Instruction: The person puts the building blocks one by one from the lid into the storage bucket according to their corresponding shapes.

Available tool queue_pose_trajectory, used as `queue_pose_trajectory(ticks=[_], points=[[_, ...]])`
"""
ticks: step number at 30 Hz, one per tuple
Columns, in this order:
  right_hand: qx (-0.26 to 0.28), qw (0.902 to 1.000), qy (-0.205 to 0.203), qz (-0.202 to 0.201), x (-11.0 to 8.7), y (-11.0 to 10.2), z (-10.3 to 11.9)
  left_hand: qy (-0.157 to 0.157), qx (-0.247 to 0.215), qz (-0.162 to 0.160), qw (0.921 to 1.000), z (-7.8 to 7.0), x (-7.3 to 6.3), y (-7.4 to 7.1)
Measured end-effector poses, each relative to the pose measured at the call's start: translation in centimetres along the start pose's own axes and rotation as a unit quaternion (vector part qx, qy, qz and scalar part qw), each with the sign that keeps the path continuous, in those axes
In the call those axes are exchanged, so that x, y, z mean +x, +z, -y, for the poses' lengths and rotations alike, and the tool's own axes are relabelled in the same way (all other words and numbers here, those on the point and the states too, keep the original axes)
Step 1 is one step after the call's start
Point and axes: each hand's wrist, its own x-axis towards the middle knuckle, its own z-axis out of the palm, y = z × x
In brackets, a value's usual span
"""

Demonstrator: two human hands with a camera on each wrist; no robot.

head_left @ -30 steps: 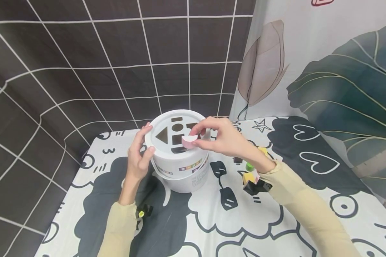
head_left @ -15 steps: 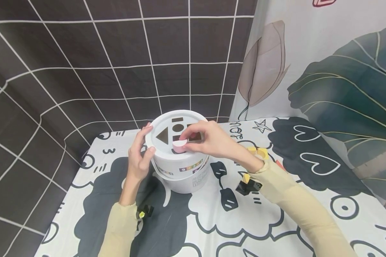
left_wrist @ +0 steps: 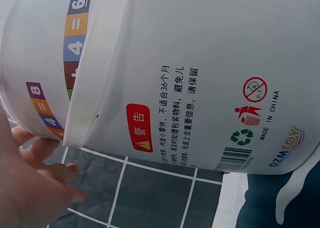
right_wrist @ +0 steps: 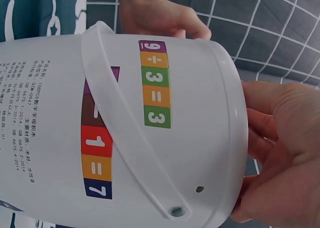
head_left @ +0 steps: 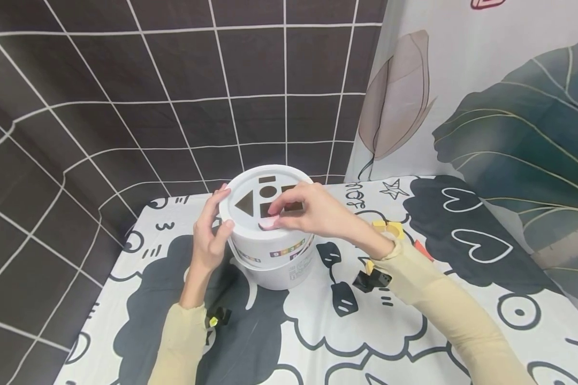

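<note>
A white toy bucket (head_left: 270, 275) stands upright on the patterned cloth. Cut into its white lid (head_left: 241, 224) are a triangle, a circle and several other holes. From the left, my left hand (head_left: 208, 235) holds the lid's rim, thumb at the front and fingers farther back. My right hand (head_left: 318, 211) pinches a pink half-round block (head_left: 268, 222) between thumb and fingers. The block sits low at the front hole of the lid, its lower part hidden. In the right wrist view, the fingers (right_wrist: 270, 97) reach over the lid's edge, and the block is hidden.
Yellow blocks (head_left: 389, 229) and a red block (head_left: 423, 249) lie on the cloth (head_left: 327, 342) by the right forearm, partly hidden by it. The bucket's white handle (right_wrist: 125, 143) hangs along its side. A dark gridded wall cloth (head_left: 173, 80) rises behind.
My right hand has moved left and toward the lid's front hole with the pink block, which now sits lower, with less of it showing. The left hand keeps its place on the rim.
</note>
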Motion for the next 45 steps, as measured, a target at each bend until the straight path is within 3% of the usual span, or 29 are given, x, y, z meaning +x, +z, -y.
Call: queue_pose_trajectory(ticks=[7, 11, 16, 24, 31, 40, 45], points=[[-0.006, 0.9995, 0.002, -0.031, -1.2, -2.0, -0.5, 0.001, -0.004, -0.001, 1.0, 0.0, 0.0, 0.1], [-0.013, 0.9981, 0.031, -0.052, -2.7, -4.2, -1.3, 0.003, -0.005, 0.0, 1.0, 0.0, 0.1, 0.3], [-0.041, 0.9938, 0.089, -0.053, -5.4, -7.3, -2.5, 0.006, -0.007, -0.002, 1.0, 0.1, 0.3, 0.3], [-0.083, 0.9844, 0.142, -0.064, -11.2, -10.6, -4.6, 0.007, -0.004, -0.006, 0.9999, 0.0, 0.3, 0.1], [-0.078, 0.9642, 0.237, -0.09, -15.9, -11.7, -6.3, 0.007, 0.0, -0.008, 0.9999, 0.0, 0.2, 0.0], [-0.076, 0.9618, 0.247, -0.091, -20.3, -11.9, -8.7, 0.003, 0.001, -0.007, 1.0, 0.0, 0.0, 0.1], [-0.087, 0.9542, 0.27, -0.094, -22.1, -11.8, -9.6, 0.001, -0.002, -0.003, 1.0, 0.1, -0.1, 0.2]])
